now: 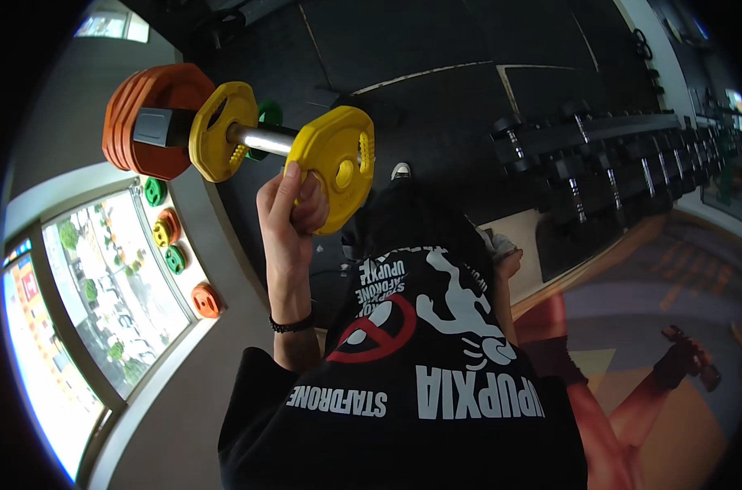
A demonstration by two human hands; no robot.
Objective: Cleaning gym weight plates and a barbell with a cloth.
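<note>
My left hand [294,199], with a dark beaded bracelet at the wrist, grips the lower left edge of a yellow weight plate [352,147]. This plate is at the right end of a shiny metal bar [263,139]; whether the bar passes through it is unclear. Further left on the bar sits another yellow plate [242,101], and beyond it several orange plates [181,86] stand close together. A green plate [270,115] shows partly behind the bar. At my right side, my right hand [509,263] holds a crumpled whitish cloth or paper [501,245].
A rack of dumbbells [613,184] runs along the right. Green, yellow and orange plates [206,300] line the strip beside the window [119,288] at left. One shoe [401,171] shows on the dark floor [420,116]. A printed wall [658,294] lies at lower right.
</note>
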